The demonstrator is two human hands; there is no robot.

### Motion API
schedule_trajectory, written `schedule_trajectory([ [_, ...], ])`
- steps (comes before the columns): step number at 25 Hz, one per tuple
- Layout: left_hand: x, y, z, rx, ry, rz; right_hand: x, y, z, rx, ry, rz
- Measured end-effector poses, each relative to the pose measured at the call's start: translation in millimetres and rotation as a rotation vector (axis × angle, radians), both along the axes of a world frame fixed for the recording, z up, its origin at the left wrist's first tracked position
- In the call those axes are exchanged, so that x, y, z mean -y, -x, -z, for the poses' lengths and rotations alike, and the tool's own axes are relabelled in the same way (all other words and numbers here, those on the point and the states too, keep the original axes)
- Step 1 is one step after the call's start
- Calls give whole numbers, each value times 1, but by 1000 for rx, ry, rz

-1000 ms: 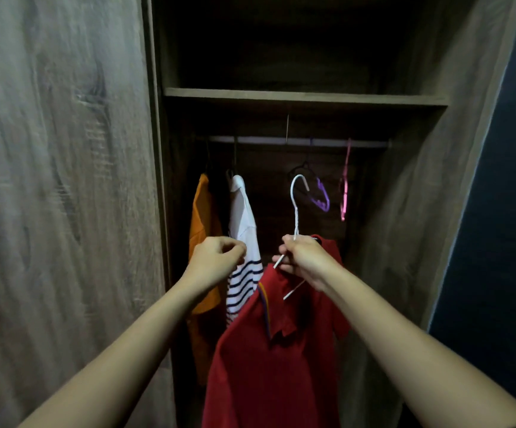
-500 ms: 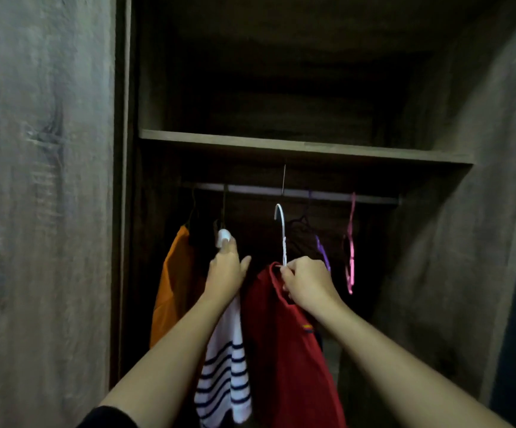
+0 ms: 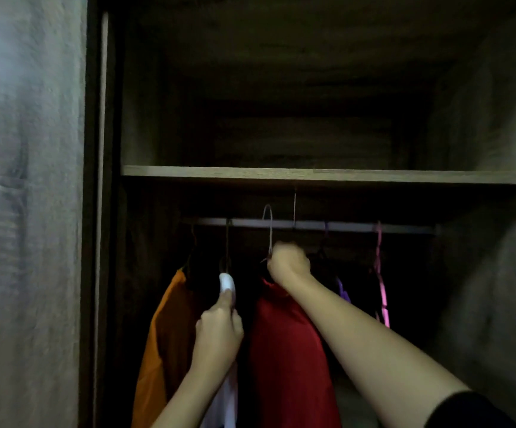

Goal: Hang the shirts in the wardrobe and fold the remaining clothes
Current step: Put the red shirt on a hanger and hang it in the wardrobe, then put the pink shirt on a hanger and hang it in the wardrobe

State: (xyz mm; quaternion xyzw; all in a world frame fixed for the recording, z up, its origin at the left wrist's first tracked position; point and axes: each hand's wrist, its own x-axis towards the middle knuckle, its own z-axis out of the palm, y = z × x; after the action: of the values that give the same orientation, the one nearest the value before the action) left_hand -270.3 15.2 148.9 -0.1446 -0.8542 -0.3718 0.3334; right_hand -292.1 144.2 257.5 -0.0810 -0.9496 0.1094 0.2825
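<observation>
Nothing here can be read: no lettering, label, brand, number or sign shows on anything in the dim wardrobe.

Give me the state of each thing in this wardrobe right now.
Red shirt: on white hanger, held up at the rail.
White shirt: hanging, held near its top.
Orange shirt: hanging.
Purple hanger: hanging, bare.
Pink hanger: hanging, bare.
Wardrobe: open.
</observation>
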Motion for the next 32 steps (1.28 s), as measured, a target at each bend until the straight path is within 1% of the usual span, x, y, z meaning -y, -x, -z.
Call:
schedule_trajectory([
  [3,-2,-1,-2,40,36,15,2,26,-2,44,-11,14],
  [5,-2,-2,-2,41,38,25,1,37,9,81,-33,30],
  [9,-4,-7,0,44,39,31,-3,41,25,111,-38,35],
  [11,-3,-7,0,52,58,34,-5,36,23,78,-50,22],
  [14,0,-11,-6,42,86,6,-5,19,19,12,-129,-8],
  [17,14,-23,-12,-4,44,-13,-2,-10,13,-98,-166,-24],
  [20,48,-46,-9,-27,19,-53,10,-45,18,-175,-157,-82],
  [24,108,-88,10,0,68,-123,53,-96,45,-233,-124,-216],
  [27,170,-138,39,56,111,-182,116,-133,86,-253,-63,-388],
  [30,244,-192,77,126,163,-258,199,-167,137,-139,-36,-573],
  [32,294,-224,97,210,198,-307,249,-184,165,-63,-40,-639],
])
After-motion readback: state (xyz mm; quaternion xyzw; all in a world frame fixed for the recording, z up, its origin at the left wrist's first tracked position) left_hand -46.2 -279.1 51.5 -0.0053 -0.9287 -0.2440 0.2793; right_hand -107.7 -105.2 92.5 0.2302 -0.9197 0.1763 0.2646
